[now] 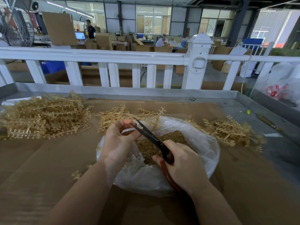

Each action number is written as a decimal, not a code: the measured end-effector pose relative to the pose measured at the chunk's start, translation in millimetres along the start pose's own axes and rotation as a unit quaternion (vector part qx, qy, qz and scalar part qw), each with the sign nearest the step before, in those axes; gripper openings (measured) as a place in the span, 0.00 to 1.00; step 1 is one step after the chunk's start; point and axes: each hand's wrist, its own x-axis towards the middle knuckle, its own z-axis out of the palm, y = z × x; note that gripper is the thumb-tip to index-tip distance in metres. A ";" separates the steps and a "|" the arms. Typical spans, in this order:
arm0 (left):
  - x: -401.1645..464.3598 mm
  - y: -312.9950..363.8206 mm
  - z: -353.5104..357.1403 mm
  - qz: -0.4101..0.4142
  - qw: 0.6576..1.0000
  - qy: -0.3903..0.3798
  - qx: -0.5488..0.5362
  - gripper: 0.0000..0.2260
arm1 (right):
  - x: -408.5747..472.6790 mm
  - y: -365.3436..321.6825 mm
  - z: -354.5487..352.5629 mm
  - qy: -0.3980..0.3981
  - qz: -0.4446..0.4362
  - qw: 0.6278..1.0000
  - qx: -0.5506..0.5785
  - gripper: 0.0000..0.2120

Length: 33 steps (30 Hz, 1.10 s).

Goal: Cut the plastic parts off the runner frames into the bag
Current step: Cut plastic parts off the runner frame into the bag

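Both forearms reach in from the bottom edge and meet over the open clear plastic bag (191, 161) on the cardboard-covered worktop (40, 159). The left hand (118, 138) is raised above the bag's near-left rim, back of the hand to the camera, fingers curled and pinched around a thin tan piece that looks like a runner frame, though most of it is hidden behind the fingers. The right hand (181, 164) grips the red-brown handles of the scissors (151, 137), fingers wrapped round them; the dark blades point up and left, slightly parted, with their tips just beside the left fingertips.

Inside the bag lies a heap of small tan cut parts (151, 148). A large pile of runner frames (43, 117) sits at the worktop's left, a smaller scatter (116, 116) just behind the bag, and another pile (230, 132) to the right. One loose tan fragment (76, 174) lies near the left forearm. Behind the worktop's grey metal rim runs a white fence railing (100, 56).
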 end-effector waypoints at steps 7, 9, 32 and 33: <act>0.3 1.0 -1.0 0.006 1.000 0.017 0.016 0.13 | 1.0 -1.9 2.3 0.006 0.008 1.000 -0.001 0.14; 1.1 1.3 1.1 0.015 0.999 0.024 0.020 0.13 | 2.1 -1.8 1.4 0.002 0.009 1.000 -0.004 0.13; 1.4 1.4 3.4 0.010 0.998 0.051 0.017 0.13 | 1.8 1.1 -3.7 -0.035 0.002 0.999 -0.012 0.16; 1.1 2.3 3.5 0.012 0.998 0.052 0.015 0.13 | 1.8 0.7 -3.9 -0.034 0.003 0.999 -0.012 0.15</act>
